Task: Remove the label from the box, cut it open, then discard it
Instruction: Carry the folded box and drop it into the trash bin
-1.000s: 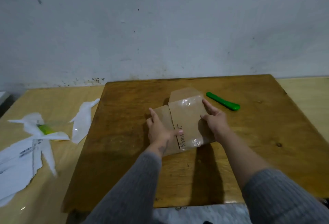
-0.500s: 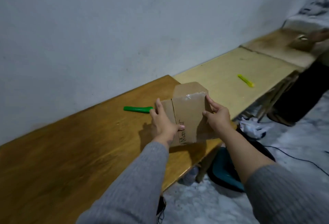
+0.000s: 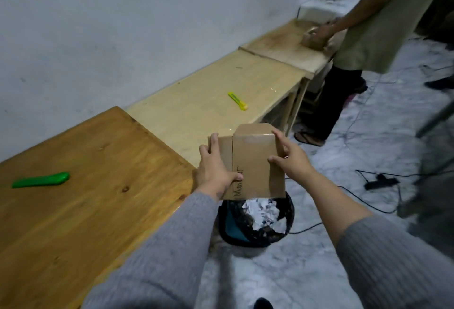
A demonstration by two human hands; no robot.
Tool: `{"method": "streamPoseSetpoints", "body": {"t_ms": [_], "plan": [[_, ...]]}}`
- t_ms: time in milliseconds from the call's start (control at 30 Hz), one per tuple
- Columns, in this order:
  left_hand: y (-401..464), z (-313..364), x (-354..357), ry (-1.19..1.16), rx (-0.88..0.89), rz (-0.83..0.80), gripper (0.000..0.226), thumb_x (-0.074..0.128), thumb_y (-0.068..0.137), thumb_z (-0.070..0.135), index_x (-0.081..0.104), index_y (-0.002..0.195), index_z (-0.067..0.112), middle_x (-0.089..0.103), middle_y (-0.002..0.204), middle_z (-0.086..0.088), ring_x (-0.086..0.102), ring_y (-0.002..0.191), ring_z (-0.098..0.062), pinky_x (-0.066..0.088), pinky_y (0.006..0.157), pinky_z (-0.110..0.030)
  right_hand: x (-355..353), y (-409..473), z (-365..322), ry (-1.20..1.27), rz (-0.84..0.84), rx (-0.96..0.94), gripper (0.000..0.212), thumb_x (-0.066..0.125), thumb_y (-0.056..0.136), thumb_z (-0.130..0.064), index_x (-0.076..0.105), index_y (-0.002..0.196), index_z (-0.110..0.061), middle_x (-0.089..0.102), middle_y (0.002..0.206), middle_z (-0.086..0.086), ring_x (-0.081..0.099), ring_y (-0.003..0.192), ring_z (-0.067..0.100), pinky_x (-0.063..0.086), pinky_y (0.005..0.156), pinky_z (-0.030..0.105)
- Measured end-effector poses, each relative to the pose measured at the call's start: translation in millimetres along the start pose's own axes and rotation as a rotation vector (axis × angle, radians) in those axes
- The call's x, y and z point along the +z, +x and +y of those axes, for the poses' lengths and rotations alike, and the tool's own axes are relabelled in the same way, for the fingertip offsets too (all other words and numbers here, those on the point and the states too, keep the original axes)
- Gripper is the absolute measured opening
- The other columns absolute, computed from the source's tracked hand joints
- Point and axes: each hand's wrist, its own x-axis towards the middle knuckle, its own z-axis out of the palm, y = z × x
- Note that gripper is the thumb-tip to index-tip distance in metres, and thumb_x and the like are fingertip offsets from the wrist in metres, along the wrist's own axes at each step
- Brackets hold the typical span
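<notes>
I see the flattened cardboard box (image 3: 253,161) held up in the air, past the near edge of the brown desk (image 3: 86,186) and directly above a black waste bin (image 3: 255,225) that stands on the marbled floor (image 3: 344,210). The left hand (image 3: 213,168) grips the box's left edge, thumb across the front near the handwritten word, fingers curled behind. The right hand (image 3: 290,156) pinches the right edge, thumb on the front and fingers wrapped round the side. So each grip is closed on the box. Clear tape runs across the box's front, and 1 flap stands up at its top.

The bin holds crumpled white paper scraps, and its rim sits just below the box's lower edge. On the brown desk, well apart from the hands, lies a green cutter (image 3: 41,181). A paler desk (image 3: 221,102) adjoins it, and on it lies a yellow cutter (image 3: 237,100). Farther along, a second person (image 3: 363,38) stands at another desk with a hand on a small brown object; I cannot tell what it is. A black cable (image 3: 378,181) trails across the floor to the right.
</notes>
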Motion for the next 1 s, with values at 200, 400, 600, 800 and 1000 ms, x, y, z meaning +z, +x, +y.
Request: {"method": "streamPoseSetpoints", "body": {"t_ms": [200, 400, 600, 800, 1000], "plan": [[25.3, 29.6, 77.8, -0.038, -0.040, -0.049, 0.109, 0.090, 0.063, 0.022, 0.018, 0.143, 0.039, 0.038, 0.129, -0.001, 0.054, 0.112, -0.027, 0.050, 0.085, -0.044, -38.4, 34.1, 58.8, -0.010, -0.017, 0.068, 0.068, 0.071, 0.081, -0.008, 0.044, 0.133, -0.042, 0.062, 0.110, 0.001, 0.058, 0.097, 0.018, 0.049, 0.079, 0.032], [60.6, 11.9, 144.7, -0.040, -0.053, -0.139, 0.094, 0.084, 0.074, 0.018, 0.021, 0.141, 0.038, 0.035, 0.115, 0.004, 0.053, 0.103, -0.023, 0.043, 0.081, -0.038, -23.3, 64.3, 131.1, 0.030, 0.015, 0.146, 0.068, 0.071, 0.079, -0.005, 0.047, 0.132, -0.040, 0.058, 0.118, -0.004, 0.053, 0.103, 0.015, 0.045, 0.083, 0.030], [114.4, -42.9, 228.5, 0.038, -0.072, -0.218, 0.090, 0.089, 0.066, 0.023, 0.033, 0.137, 0.031, 0.035, 0.126, 0.000, 0.054, 0.111, -0.026, 0.044, 0.094, -0.043, 24.7, 102.2, 229.6, 0.072, 0.001, 0.221, 0.069, 0.072, 0.077, -0.002, 0.048, 0.132, -0.037, 0.059, 0.113, -0.007, 0.058, 0.101, 0.015, 0.050, 0.086, 0.031], [158.8, -117.0, 342.6, 0.190, 0.001, -0.216, 0.098, 0.090, 0.064, 0.033, 0.032, 0.142, 0.027, 0.033, 0.133, -0.002, 0.048, 0.121, -0.027, 0.047, 0.093, -0.047, 96.0, 133.7, 352.3, 0.099, 0.051, 0.208, 0.070, 0.071, 0.077, -0.002, 0.045, 0.134, -0.033, 0.060, 0.127, -0.001, 0.060, 0.107, 0.019, 0.053, 0.090, 0.040], [176.4, -182.4, 416.9, 0.168, 0.037, -0.229, 0.095, 0.086, 0.070, 0.020, 0.031, 0.147, 0.025, 0.029, 0.141, -0.004, 0.049, 0.123, -0.028, 0.043, 0.099, -0.047, 156.0, 146.5, 429.9, 0.041, 0.063, 0.195, 0.068, 0.067, 0.080, -0.004, 0.038, 0.136, -0.031, 0.057, 0.131, 0.004, 0.059, 0.108, 0.028, 0.052, 0.083, 0.043]]}}
